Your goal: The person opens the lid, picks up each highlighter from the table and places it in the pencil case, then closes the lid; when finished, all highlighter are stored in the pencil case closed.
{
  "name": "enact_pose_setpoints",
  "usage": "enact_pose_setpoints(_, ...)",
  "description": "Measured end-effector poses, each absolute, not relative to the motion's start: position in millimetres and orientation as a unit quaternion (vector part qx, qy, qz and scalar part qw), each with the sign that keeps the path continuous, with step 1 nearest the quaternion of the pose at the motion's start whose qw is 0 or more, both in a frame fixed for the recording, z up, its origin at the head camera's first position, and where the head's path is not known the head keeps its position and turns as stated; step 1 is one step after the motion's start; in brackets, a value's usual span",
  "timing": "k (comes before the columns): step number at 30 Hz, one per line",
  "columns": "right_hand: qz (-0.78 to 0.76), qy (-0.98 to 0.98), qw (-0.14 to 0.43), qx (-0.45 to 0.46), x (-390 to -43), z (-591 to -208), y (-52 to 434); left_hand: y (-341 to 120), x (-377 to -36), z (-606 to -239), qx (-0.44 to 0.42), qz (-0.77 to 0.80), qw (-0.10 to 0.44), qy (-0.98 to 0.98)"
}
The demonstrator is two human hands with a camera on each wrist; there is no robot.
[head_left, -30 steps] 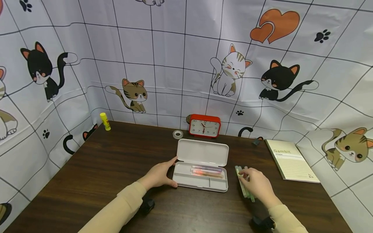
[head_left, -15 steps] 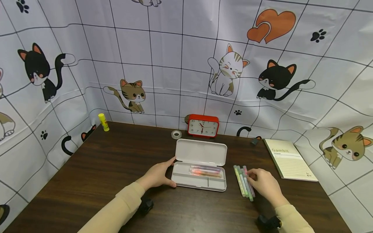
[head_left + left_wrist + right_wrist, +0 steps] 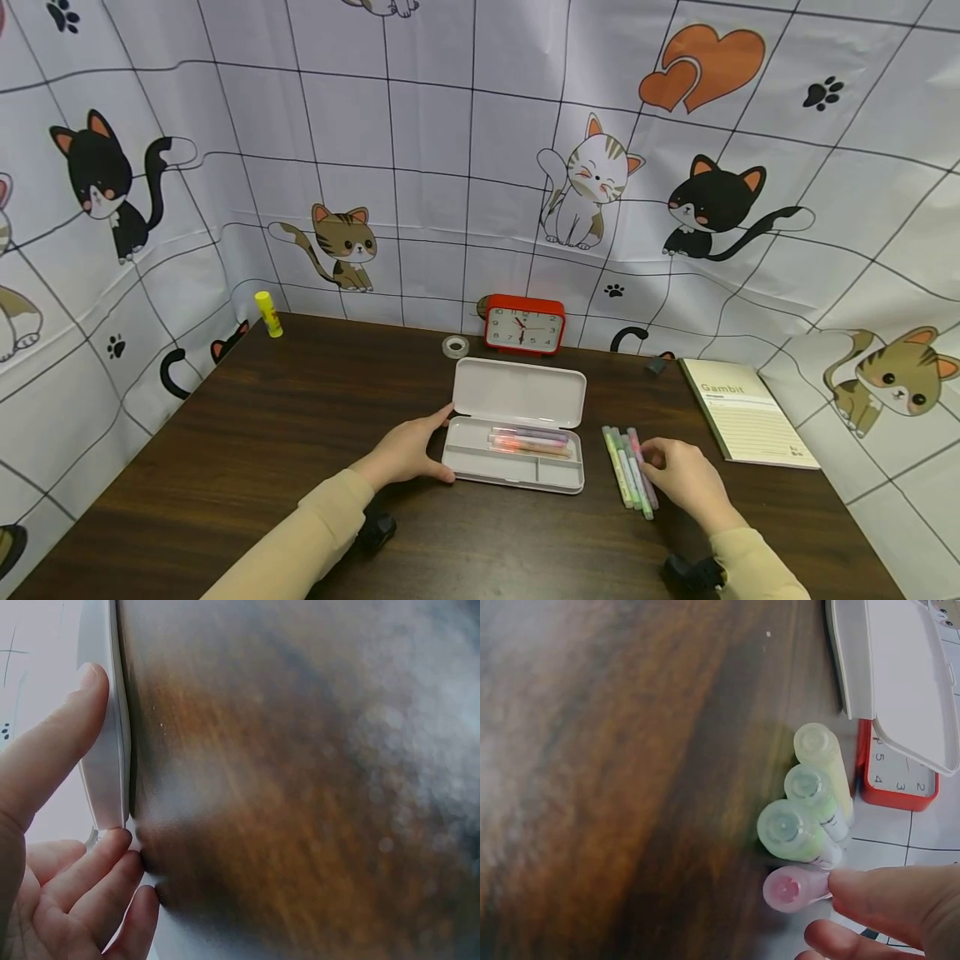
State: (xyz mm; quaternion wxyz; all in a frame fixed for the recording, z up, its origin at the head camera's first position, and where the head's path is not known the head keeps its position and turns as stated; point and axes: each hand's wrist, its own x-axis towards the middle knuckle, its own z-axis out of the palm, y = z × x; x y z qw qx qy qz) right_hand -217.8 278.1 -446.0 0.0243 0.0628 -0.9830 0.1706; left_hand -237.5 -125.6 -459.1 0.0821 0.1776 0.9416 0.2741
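An open white pencil case (image 3: 480, 471) lies mid-table, its lid tilted back, with several coloured pens (image 3: 530, 442) in its long upper compartment. My left hand (image 3: 408, 450) holds the case's left end; the left wrist view shows the thumb along one side and fingertips at the end. Right of the case, several translucent markers lie side by side, including a yellow marker (image 3: 821, 750), green markers (image 3: 791, 832) and a pink marker (image 3: 799, 889). My right hand (image 3: 686, 479) is beside them, fingers loosely bent. One digit touches the pink marker's side, which is not between the fingers.
Behind the case stand a red clock (image 3: 525, 325) and a tape roll (image 3: 455, 347). A yellow glue stick (image 3: 268, 314) is at the far left corner. To the right lie a notebook (image 3: 746, 412) and a small dark object (image 3: 657, 365). Patterned cloth hangs behind the table.
My right hand has shifted right from over the markers to their right side, bringing the pink marker into view. The left hand and the case stay put.
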Motion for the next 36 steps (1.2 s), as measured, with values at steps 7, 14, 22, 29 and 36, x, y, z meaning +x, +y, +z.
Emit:
enact_pose_setpoints(7, 0.173, -0.984, 0.004, 0.046, -218, -446, 280, -126, -237, -458, 0.18, 0.278, 0.082, 0.94)
enact_pose_setpoints(14, 0.193, -0.981, -0.005, 0.031, -217, -448, 284, -126, -237, -458, 0.184, 0.279, 0.08, 0.939)
enact_pose_setpoints(22, 0.182, -0.983, 0.003, 0.015, -217, -447, 288, -126, -236, -457, 0.184, 0.282, 0.082, 0.938)
enact_pose_setpoints(29, 0.179, -0.984, 0.018, 0.012, -217, -449, 292, -126, -236, -457, 0.182, 0.281, 0.082, 0.939)
enact_pose_setpoints(36, 0.184, -0.982, 0.039, 0.018, -215, -447, 291, -125, -237, -458, 0.183, 0.279, 0.08, 0.939)
